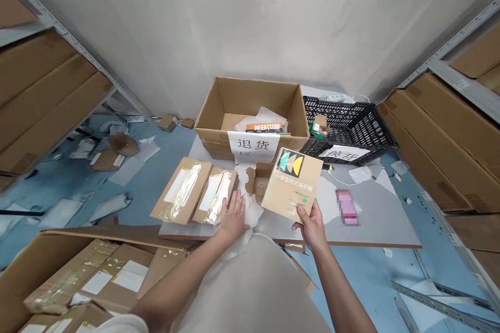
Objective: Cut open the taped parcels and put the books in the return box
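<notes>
My right hand (311, 222) grips a cream-coloured book (291, 187) by its lower right corner, thumb on the cover, which shows a black panel with coloured shapes. My left hand (233, 214) lies flat with its fingers spread, at the right edge of a taped parcel (214, 195) and over crumpled white paper (253, 210). Left of that parcel lies a second taped parcel (182, 190) with a white label. Behind the book an opened small carton (261, 182) is partly hidden.
A large cardboard box (213, 138) with books inside stands at the table's back, beside a black plastic crate (351, 138). A blurred pink item (347, 208) lies on the table (383, 223). A big carton of parcels (50, 239) is at lower left. Shelves flank both sides.
</notes>
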`<state>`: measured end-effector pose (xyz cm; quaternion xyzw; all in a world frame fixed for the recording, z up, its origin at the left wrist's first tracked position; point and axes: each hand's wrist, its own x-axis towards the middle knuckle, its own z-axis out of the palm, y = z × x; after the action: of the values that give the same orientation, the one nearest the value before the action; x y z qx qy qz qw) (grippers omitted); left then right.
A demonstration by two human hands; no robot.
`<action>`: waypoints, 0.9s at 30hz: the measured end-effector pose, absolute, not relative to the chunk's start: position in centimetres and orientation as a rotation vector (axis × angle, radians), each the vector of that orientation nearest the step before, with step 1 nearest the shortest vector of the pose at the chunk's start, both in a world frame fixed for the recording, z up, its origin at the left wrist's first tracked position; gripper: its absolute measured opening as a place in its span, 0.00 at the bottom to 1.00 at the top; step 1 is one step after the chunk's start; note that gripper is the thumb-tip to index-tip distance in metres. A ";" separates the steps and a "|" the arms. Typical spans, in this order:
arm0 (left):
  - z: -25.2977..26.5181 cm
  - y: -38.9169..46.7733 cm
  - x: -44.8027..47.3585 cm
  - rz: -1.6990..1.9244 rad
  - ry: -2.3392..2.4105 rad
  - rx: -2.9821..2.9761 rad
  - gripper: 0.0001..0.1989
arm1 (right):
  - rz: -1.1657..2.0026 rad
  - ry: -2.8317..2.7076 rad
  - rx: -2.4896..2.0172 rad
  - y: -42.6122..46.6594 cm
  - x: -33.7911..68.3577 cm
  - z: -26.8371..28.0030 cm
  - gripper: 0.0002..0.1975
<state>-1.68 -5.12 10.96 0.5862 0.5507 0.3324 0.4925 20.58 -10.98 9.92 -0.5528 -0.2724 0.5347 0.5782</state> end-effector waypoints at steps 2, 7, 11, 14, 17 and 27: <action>11.3 -5.3 -1.2 0.757 1.409 1.519 0.32 | 1.248 -0.689 -1.298 -10.7 20.3 10.1 0.25; 12.1 -3.2 -1.9 0.261 1.687 2.054 0.32 | 1.264 -0.755 -1.250 -9.5 19.4 10.9 0.26; 13.4 -3.0 -3.4 -0.024 1.689 2.069 0.22 | 1.268 -0.779 -1.219 -9.0 19.0 11.3 0.27; 14.9 -4.2 -3.7 0.450 1.843 2.041 0.29 | 1.263 -0.783 -1.212 -9.1 18.6 11.1 0.27; 15.7 -5.2 -2.7 0.846 1.518 1.768 0.36 | 1.269 -0.772 -1.215 -9.5 18.0 10.9 0.27; 12.4 -6.5 0.6 0.658 0.667 0.422 0.18 | 1.271 -0.747 -1.042 -3.9 20.4 13.7 0.26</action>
<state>0.61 -6.47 12.37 0.2018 0.3191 0.3148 0.8709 20.42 -3.86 13.70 -0.4532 -0.3249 0.5525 0.6195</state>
